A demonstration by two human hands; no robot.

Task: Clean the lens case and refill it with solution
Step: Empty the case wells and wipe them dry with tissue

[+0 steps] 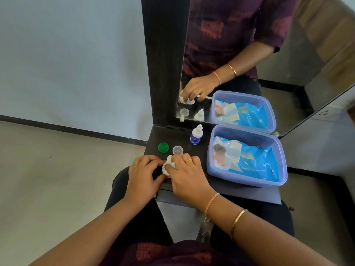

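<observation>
My right hand (pixel 187 174) pinches a crumpled white wipe (pixel 169 166) at the near left of the dark shelf (pixel 230 191). My left hand (pixel 143 174) is curled beside it, fingertips meeting the wipe; the lens case body is hidden under the hands and I cannot tell which hand holds it. A green cap (pixel 163 147) and a clear cap (pixel 177 150) lie apart just beyond the hands. The small white solution bottle (pixel 196 134), with a dark blue label, stands upright and capped farther back.
A blue plastic tub (pixel 247 182) holding a blue pack of wet wipes fills the shelf's right side. A mirror (pixel 249 54) in a dark frame stands behind, reflecting the person, bottle and tub. Pale floor lies to the left, below the shelf edge.
</observation>
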